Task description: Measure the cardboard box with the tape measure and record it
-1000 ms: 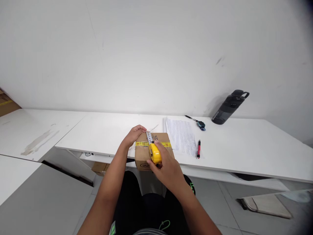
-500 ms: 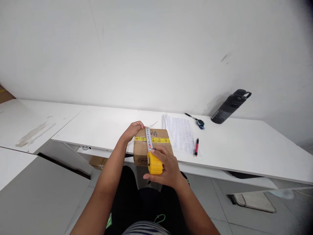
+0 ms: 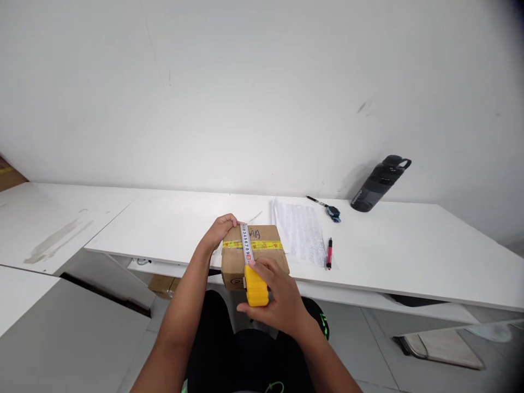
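- Lower centre: right hand (image 3: 280,297) clamped on yellow plastic tape measure (image 3: 257,286).
- Centre: left hand (image 3: 222,230) at brown cardboard box (image 3: 234,263); we cannot tell the hand's grip.

Black trousers (image 3: 210,339), seemingly green-marked.

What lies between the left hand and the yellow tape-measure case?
In the head view, the extended blade runs between them, over the cardboard box.

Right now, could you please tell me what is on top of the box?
Yellow tape and handwriting, with the measuring blade crossing the tape. Whatever the blade and right hand cover is hidden.
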{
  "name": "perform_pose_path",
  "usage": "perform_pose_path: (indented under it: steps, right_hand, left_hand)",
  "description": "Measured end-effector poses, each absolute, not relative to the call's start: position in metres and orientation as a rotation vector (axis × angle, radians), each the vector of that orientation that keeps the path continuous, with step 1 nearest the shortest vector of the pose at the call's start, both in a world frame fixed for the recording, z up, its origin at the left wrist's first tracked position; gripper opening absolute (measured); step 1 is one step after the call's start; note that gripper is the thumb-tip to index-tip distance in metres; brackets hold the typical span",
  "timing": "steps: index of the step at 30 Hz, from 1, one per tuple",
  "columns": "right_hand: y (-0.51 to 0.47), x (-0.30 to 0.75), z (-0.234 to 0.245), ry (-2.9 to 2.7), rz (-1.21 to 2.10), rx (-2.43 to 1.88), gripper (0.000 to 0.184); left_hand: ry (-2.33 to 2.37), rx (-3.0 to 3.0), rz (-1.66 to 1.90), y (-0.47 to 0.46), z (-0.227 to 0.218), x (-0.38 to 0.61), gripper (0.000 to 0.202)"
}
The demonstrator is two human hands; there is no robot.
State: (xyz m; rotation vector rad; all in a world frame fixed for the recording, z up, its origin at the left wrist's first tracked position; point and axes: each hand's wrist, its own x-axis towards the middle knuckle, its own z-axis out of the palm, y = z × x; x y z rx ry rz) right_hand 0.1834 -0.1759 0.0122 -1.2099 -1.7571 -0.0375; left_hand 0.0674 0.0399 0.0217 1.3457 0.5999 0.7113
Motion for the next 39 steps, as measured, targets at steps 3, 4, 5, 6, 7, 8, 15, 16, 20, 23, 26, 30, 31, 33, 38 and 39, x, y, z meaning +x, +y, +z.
perform_pose_path:
  steps: [3, 4, 5, 6, 7, 8, 15, 16, 20, 23, 26, 30, 31, 33, 38, 39]
  right_hand:
    - [-0.17, 0.189, 0.003, -1.712, -0.044, -1.162, 0.085]
    - [-0.166, 0.192, 0.0, -1.681, -0.036, -1.146, 0.086]
    - [-0.161, 0.196, -0.002, -1.647, -0.014, -1.134, 0.086]
    - [-0.156, 0.2, -0.004, -1.612, 0.022, -1.129, 0.084]
    - [-0.15, 0.205, -0.004, -1.579, 0.074, -1.128, 0.081]
    - [-0.144, 0.21, -0.002, -1.553, 0.141, -1.129, 0.076]
    - [-0.119, 0.252, 0.008, -1.307, 0.668, -1.128, 0.045]
    - [-0.118, 0.256, 0.005, -1.251, 0.707, -1.138, 0.043]
    - [-0.115, 0.264, -0.008, -1.09, 0.778, -1.137, 0.041]
    - [-0.114, 0.262, -0.015, -1.053, 0.757, -1.127, 0.039]
    - [-0.114, 0.258, -0.016, -1.022, 0.757, -1.132, 0.037]
    - [-0.114, 0.253, -0.012, -0.959, 0.773, -1.173, 0.04]
    - [-0.113, 0.252, -0.011, -0.943, 0.787, -1.181, 0.041]
    - [-0.11, 0.248, -0.006, -0.899, 0.802, -1.197, 0.044]
    - [-0.108, 0.238, -0.002, -0.799, 0.711, -1.204, 0.05]
    - [-0.11, 0.236, -0.002, -0.798, 0.691, -1.188, 0.052]
  left_hand:
    - [0.64, 1.341, 0.788, 0.036, 0.022, 0.061, 0.014]
    - [0.672, 1.329, 0.849, 0.034, 0.021, 0.057, 0.014]
    - [0.711, 1.31, 0.925, 0.033, 0.02, 0.054, 0.015]
    - [0.756, 1.285, 1.013, 0.031, 0.017, 0.05, 0.015]
    - [0.802, 1.258, 1.104, 0.03, 0.014, 0.047, 0.015]
    - [0.844, 1.23, 1.194, 0.029, 0.011, 0.044, 0.016]
    - [1.039, 1.217, 1.508, 0.014, -0.001, 0.058, 0.01]
    - [1.057, 1.248, 1.499, 0.015, -0.001, 0.064, 0.01]
    - [1.093, 1.327, 1.444, 0.025, 0.002, 0.079, 0.012]
    - [1.081, 1.343, 1.413, 0.031, 0.003, 0.08, 0.012]
    - [1.048, 1.391, 1.404, 0.032, 0.004, 0.076, 0.013]
    - [1.0, 1.423, 1.379, 0.031, 0.007, 0.074, 0.012]
    - [0.999, 1.414, 1.376, 0.031, 0.008, 0.074, 0.012]
    - [0.976, 1.389, 1.376, 0.031, 0.01, 0.073, 0.011]
    - [0.921, 1.32, 1.358, 0.03, 0.011, 0.069, 0.008]
    - [0.922, 1.313, 1.354, 0.03, 0.011, 0.068, 0.008]
